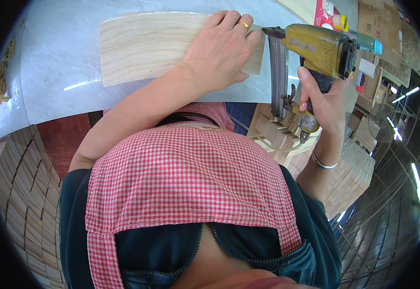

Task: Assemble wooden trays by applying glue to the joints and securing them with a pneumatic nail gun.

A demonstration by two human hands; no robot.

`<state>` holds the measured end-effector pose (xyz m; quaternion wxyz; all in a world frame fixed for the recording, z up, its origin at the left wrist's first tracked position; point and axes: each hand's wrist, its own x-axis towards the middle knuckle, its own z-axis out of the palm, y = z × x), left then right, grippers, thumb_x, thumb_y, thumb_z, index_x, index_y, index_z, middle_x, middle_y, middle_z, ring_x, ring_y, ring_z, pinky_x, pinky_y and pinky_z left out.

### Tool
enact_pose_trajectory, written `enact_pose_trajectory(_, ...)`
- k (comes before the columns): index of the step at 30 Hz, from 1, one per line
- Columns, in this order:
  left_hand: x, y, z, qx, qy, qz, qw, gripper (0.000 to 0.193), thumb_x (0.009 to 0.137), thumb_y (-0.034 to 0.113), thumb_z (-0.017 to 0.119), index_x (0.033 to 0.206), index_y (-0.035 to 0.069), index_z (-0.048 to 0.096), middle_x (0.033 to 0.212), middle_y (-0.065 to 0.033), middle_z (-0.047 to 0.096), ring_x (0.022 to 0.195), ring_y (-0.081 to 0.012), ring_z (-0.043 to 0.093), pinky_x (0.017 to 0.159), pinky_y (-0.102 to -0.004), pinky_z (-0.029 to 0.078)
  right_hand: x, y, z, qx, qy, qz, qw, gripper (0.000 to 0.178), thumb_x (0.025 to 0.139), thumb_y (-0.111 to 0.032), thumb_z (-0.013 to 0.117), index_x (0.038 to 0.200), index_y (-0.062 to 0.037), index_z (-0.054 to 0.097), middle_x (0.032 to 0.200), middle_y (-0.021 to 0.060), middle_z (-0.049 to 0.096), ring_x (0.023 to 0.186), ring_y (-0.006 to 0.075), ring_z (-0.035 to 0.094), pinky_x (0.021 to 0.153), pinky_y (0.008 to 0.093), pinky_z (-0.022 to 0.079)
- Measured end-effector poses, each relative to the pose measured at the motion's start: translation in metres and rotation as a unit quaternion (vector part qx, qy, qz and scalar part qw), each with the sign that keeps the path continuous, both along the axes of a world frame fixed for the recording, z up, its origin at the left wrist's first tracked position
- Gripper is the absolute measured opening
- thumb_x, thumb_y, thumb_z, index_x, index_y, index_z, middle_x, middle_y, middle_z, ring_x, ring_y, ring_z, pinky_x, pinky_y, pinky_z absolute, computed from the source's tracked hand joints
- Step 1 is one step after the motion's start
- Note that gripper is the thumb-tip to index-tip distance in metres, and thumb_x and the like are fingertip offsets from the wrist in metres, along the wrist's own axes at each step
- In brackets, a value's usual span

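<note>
A pale wooden board (142,48) with wavy grain lies on the light marbled table. My left hand (224,50), with a gold ring, grips it across its width near the right end. The fingers reach to the far edge, and the thumb is at the near edge. My right hand (318,96) is wrapped around the handle of a yellow and black air nail gun (316,45), held sideways. Its dark nose points left, close to the board's right end; I cannot tell if they touch. The long grey magazine hangs down toward the table's near edge.
Stacked wooden pieces (24,192) stand at the lower left, with more stacked wood (347,173) at the right. Gold-coloured items (2,72) lie at the table's (65,58) far left. A teal-capped bottle (369,44) and cardboard (379,29) are beyond the nail gun.
</note>
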<state>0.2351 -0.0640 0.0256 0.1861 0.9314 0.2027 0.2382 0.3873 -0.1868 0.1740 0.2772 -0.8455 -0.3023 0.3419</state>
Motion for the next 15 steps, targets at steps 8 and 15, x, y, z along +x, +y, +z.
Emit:
enact_pose_trajectory(8, -0.005, -0.002, 0.000, 0.005, -0.006, 0.000, 1.000, 0.058, 0.064, 0.036, 0.088, 0.107, 0.007, 0.062, 0.116, -0.0126, 0.059, 0.107, -0.0284, 0.052, 0.103, -0.0400, 0.038, 0.006, 0.003, 0.005, -0.030, 0.020, 0.014, 0.999, 0.026, 0.093, -0.022, 0.075, 0.095, 0.0027, 0.068, 0.052, 0.0001, 0.056, 0.039, 0.0080, 0.047, 0.039, 0.0208, 0.039)
enact_pose_trajectory(15, -0.087, 0.022, 0.036, 0.007, 0.135, 0.035, 0.990, 0.103, 0.062, 0.046, 0.090, 0.149, 0.012, 0.046, 0.159, -0.0080, 0.040, 0.148, -0.0273, 0.034, 0.126, -0.0529, 0.018, -0.008, -0.016, 0.005, -0.011, -0.025, -0.015, 1.000, 0.023, 0.094, -0.019, 0.074, 0.095, 0.0026, 0.067, 0.054, 0.0006, 0.056, 0.041, 0.0080, 0.048, 0.041, 0.0205, 0.039)
